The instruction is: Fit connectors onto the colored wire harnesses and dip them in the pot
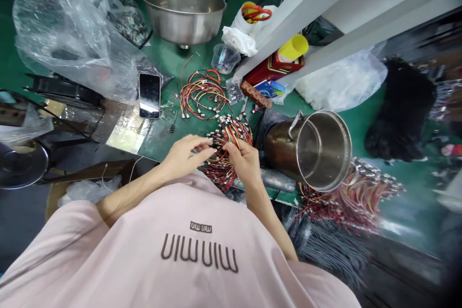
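wire harnesses (231, 137): glossy plastic insulation | steel bowl (184, 14): brushed metal | shirt (108, 250): matt cloth

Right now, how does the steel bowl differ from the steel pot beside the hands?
The bowl is wide and shallow, the pot tall and deep. The bowl stands mouth up; the pot lies on its side. The pot shows a handle, the bowl none. Both are shiny steel.

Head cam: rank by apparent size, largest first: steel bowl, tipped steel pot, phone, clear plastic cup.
1. Stainless steel bowl and tipped stainless steel pot: look alike, and the pot is nearer the camera, so unranked.
2. Phone
3. Clear plastic cup, narrowly smaller.
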`<state>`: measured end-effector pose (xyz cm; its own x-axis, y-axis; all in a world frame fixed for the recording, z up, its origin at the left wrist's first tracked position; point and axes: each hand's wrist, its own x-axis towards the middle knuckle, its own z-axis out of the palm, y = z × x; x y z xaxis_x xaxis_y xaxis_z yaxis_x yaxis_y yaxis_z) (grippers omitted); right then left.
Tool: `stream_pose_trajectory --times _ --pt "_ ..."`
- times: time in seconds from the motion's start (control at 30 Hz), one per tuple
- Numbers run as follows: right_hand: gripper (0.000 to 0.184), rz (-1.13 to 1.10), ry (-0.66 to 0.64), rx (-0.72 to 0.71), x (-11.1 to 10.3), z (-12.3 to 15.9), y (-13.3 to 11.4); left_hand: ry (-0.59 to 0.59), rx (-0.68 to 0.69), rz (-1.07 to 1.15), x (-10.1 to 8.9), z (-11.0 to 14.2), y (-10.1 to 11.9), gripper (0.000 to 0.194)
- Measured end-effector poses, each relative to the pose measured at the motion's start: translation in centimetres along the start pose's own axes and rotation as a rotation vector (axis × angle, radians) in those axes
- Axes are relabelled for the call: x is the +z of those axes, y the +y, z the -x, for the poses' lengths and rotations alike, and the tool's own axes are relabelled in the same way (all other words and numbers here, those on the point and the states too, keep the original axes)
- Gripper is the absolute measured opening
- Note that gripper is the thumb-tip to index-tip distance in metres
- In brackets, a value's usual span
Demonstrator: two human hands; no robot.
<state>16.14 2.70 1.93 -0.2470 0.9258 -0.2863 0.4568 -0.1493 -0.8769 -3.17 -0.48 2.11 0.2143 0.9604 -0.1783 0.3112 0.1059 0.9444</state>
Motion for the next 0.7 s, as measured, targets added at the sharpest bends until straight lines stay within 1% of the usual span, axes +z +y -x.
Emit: stream_pose_trajectory --times 0.03,0.07,0.1,0.17,0.23,0.27,0.3,0.37,0.43,0.5,0.53,0.57,0.63,0.67,0.7 --pt "0.033 0.033 0.015 -0.027 0.0 0.1 -0.3 0.077 -0.003 0.024 -0.2 -0.2 -0.2 0.038" --pt "0.03 0.07 0.032 -0.06 0.0 0.2 -0.6 0.11 0.009 0.058 -0.1 -0.5 -0.3 0.039" --pt "0.029 0.112 0.036 -0.097 0.2 0.3 -0.8 0.095 0.025 0.116 0.3 -0.9 -0.5 0.042" --pt "0.027 0.192 0.02 -0.161 0.8 0.6 -1.2 -0.025 0.029 0.304 1.4 -1.9 -0.7 0.049" --pt "0.025 0.266 -0.001 -0.203 1.7 1.0 -1.4 -0.148 -0.002 0.51 2.8 -2.7 -0.6 0.055" --pt "0.024 0.298 -0.013 -0.216 2.1 1.3 -1.3 -0.178 -0.021 0.606 3.3 -2.9 -0.4 0.055" --pt "0.024 0.323 -0.024 -0.228 2.4 1.6 -1.3 -0.182 -0.043 0.697 3.8 -2.9 -0.3 0.052" --pt "0.026 0.347 -0.059 -0.256 2.7 2.5 -1.0 -0.136 -0.088 0.867 4.1 -2.6 0.1 0.044" --pt "0.027 0.336 -0.121 -0.293 2.1 3.6 -0.6 -0.052 -0.137 1.007 3.5 -2.1 0.3 0.038" --pt "0.025 0.3 -0.172 -0.32 0.7 4.8 0.1 0.017 -0.185 1.09 2.1 -1.5 0.5 0.039" --pt "0.024 0.277 -0.159 -0.317 -0.2 5.3 0.5 0.043 -0.227 1.107 1.2 -1.2 0.6 0.039" --pt "0.023 0.26 -0.109 -0.296 -1.3 5.5 1.2 0.065 -0.272 1.113 0.2 -1.0 0.7 0.039" --pt "0.021 0.264 0.069 -0.202 -3.5 5.4 2.8 0.081 -0.337 1.098 -1.6 -0.6 0.8 0.038" --pt "0.02 0.297 0.163 -0.131 -4.5 4.9 3.8 0.078 -0.338 1.084 -2.3 -0.4 0.9 0.036" --pt "0.02 0.347 0.225 -0.062 -5.2 4.2 4.9 0.067 -0.335 1.068 -2.8 -0.3 0.9 0.035"
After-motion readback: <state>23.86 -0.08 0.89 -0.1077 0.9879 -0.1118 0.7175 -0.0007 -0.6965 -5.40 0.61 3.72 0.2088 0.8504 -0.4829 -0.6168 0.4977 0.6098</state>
